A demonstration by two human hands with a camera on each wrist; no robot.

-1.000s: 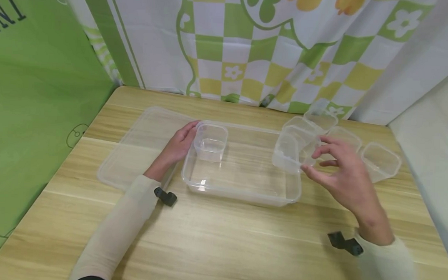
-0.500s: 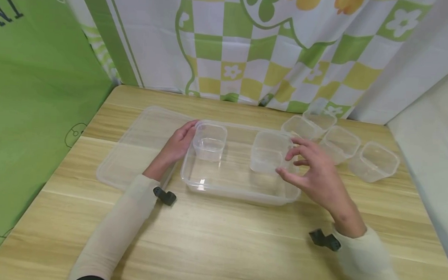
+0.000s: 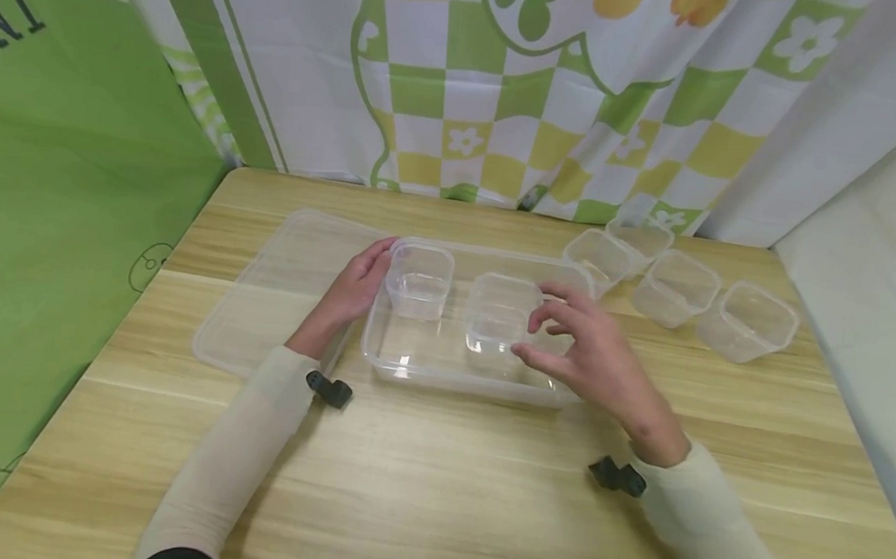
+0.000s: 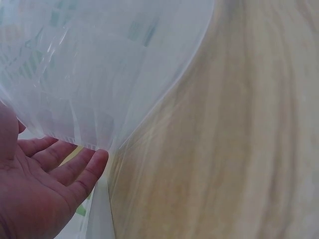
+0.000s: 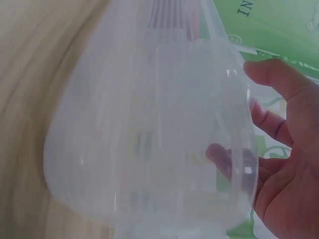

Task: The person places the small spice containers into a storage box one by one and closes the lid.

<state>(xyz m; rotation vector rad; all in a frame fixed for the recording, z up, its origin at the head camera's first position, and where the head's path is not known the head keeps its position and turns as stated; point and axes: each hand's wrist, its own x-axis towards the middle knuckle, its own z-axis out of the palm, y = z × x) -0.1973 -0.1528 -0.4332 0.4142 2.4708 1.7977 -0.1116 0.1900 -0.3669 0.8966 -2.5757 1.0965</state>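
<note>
A large clear plastic food box (image 3: 481, 389) stands on the table, with a small clear tub (image 3: 420, 299) in its far left corner. My left hand (image 3: 361, 280) touches the box's outer left side near the back corner. In the left wrist view, its fingers (image 4: 82, 169) lie fairly straight against the clear wall. My right hand (image 3: 584, 344) pinches a second small clear tub (image 3: 501, 311) by its right side, over the middle of the box. Whether this tub meets the box floor cannot be told. The right wrist view has the held tub (image 5: 149, 139) up close.
Several more small clear tubs, one of them a nearby tub (image 3: 750, 322), stand at the back right. A flat clear lid (image 3: 267, 297) lies left of the box. Behind the wooden table (image 3: 439, 488) hangs a checkered curtain (image 3: 493, 106); a green cloth (image 3: 70, 171) borders the left.
My right hand has carried its tub leftward from the box's right edge to over the middle. The left hand, the box and the first tub have stayed put.
</note>
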